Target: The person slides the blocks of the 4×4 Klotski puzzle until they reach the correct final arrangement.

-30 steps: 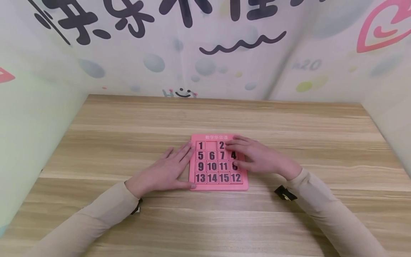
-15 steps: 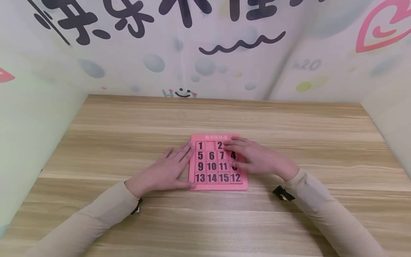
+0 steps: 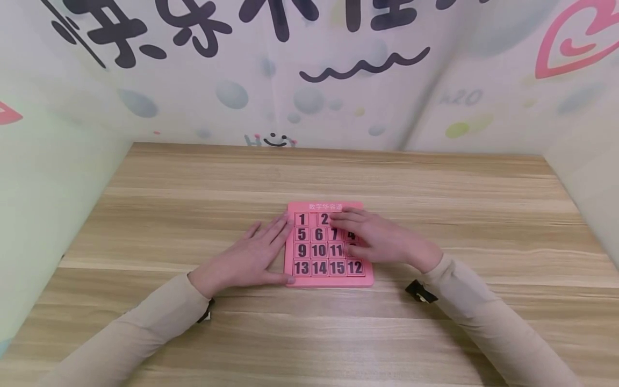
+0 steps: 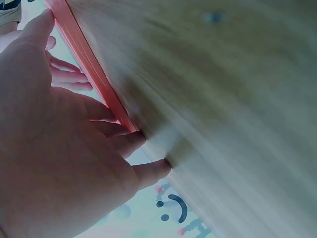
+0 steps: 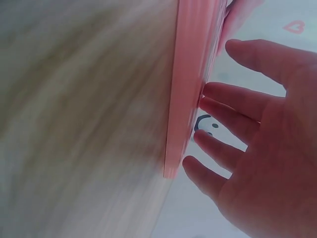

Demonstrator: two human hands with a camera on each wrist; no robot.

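A pink number slide puzzle [image 3: 331, 282] lies flat on the wooden table, its black-numbered tiles set in rows. In the top row, tile 1 [image 3: 302, 219] sits at the left and tile 2 [image 3: 323, 219] stands a narrow gap to its right. My right hand [image 3: 387, 236] reaches over the puzzle's right side with straight fingers, fingertips on tile 2; it covers the top right tile and part of tile 4 [image 3: 351, 235]. Along the left edge, my left hand [image 3: 246, 258] rests with spread fingers against the frame, thumb at the lower left corner.
The wooden table [image 3: 309, 338] stretches out on all sides of the puzzle. Behind it rises a white wall [image 3: 242, 118] with printed characters and bubbles. A black strap [image 3: 421, 292] hangs at the right wrist, and another strap [image 3: 207, 312] shows at the left.
My right hand has moved left across the puzzle, and tile 2 has slid left toward tile 1, narrowing the gap between them. The left hand stays in place.
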